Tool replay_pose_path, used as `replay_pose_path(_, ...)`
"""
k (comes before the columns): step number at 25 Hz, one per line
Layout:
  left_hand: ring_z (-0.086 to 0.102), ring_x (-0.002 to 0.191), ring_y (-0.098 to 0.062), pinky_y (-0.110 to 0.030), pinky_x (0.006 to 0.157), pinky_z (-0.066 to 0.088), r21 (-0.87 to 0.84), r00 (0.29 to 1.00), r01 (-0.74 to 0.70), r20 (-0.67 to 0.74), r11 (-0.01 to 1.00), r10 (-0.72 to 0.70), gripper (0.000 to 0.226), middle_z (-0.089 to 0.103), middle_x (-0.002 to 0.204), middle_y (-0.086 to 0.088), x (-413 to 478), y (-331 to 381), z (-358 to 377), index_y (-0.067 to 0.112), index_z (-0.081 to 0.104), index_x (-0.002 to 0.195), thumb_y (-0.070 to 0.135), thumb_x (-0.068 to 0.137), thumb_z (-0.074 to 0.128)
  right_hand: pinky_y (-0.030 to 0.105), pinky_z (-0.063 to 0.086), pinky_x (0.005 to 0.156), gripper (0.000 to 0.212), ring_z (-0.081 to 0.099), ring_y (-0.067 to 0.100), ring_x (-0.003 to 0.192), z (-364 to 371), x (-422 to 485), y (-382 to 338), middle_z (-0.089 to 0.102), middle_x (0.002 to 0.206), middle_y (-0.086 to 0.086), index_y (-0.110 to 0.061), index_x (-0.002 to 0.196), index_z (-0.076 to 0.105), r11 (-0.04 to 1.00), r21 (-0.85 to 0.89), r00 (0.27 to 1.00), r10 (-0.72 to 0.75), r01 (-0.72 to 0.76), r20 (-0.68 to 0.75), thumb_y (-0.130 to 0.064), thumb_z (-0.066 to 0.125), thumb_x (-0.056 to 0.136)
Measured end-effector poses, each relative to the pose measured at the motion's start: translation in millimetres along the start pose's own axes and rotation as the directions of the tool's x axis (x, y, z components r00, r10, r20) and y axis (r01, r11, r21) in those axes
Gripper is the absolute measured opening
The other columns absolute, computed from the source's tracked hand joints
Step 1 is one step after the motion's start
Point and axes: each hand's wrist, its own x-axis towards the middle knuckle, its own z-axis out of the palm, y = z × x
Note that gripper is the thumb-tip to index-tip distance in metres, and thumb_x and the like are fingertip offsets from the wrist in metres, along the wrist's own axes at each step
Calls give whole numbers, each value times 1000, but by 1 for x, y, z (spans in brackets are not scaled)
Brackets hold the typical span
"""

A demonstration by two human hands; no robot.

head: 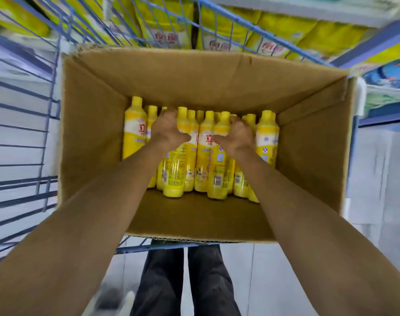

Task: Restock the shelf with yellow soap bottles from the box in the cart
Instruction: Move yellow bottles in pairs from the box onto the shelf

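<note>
An open cardboard box (91,137) sits in a blue wire cart (23,124). Several yellow soap bottles (135,133) stand upright, packed against the box's far wall. Both my arms reach down into the box. My left hand (169,128) rests on the upper parts of the bottles left of centre, fingers curled over one bottle (171,174). My right hand (236,135) wraps around the shoulder of another bottle (218,179) right of centre. The near half of the box floor (194,217) is bare cardboard.
Beyond the cart, a shelf (308,10) holds yellow packages (167,26); blue and green packs (390,76) lie at the right. My dark trouser legs (185,281) stand on a pale floor below the cart's near rim.
</note>
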Motion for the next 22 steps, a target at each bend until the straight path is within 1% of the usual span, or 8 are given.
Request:
replay_pose_path(4,62,114,-26,-36,93,52,-232,995,70,80,970,-53,88,62,129,-7,-7,4,-10,13,57,131,35,52,88,29,49,84,72,62,25,112,-10,-6,-9,65,120,6,-16,120,62,995,101,998,-1,-5,65,-48,90,61)
replay_pose_path(6,62,104,-24,-33,85,52,-330,995,37,101,943,-4,70,64,115,-7,-16,12,-18,7,61,120,23,59,90,23,43,83,79,61,21,114,-15,-19,-16,64,122,4,-14,129,58,976,216,995,-16,-5,94,-42,92,63)
replay_pose_path(8,59,93,-19,-24,73,50,-391,991,-27,112,920,77,52,62,96,-3,-34,16,-29,4,62,109,7,65,90,26,48,89,76,62,17,108,-23,-35,-22,66,115,-1,-12,126,60,957,286,991,-82,50,103,-38,94,63)
replay_pose_path(10,57,88,-15,-23,71,51,-476,979,-84,123,875,161,50,62,88,2,-54,19,-43,5,63,105,3,64,91,33,52,82,64,64,16,94,-36,-49,-24,68,99,-5,-13,110,65,936,333,986,-150,117,75,-40,95,60)
replay_pose_path(13,59,92,-15,-35,81,52,-550,961,-156,107,821,254,54,66,94,-1,-82,34,-77,17,64,100,5,57,94,27,41,66,54,59,12,80,-77,-72,-37,63,82,-10,-16,94,63,935,315,984,-180,164,20,-45,94,61)
replay_pose_path(17,66,94,-20,-49,89,54,-619,940,-271,-5,737,341,59,72,100,-4,-110,77,-145,28,65,99,11,52,96,31,50,73,67,65,16,90,-156,-103,-70,70,95,-4,-15,106,66,881,361,952,-279,307,-130,-52,94,57)
replay_pose_path(20,66,107,-25,-49,95,53,-617,912,-372,-105,693,395,63,69,112,-3,-142,125,-214,33,62,103,18,52,97,14,41,63,61,58,-4,75,-233,-133,-106,64,87,-13,-18,102,62,825,353,894,-373,442,-248,-46,95,60)
replay_pose_path(22,63,116,-27,-51,98,54,-596,872,-460,-163,658,462,64,66,121,-5,-163,156,-258,33,62,107,21,54,96,13,42,62,56,57,-10,67,-284,-154,-128,66,84,-14,-16,100,64,769,362,845,-427,527,-323,-40,96,61)
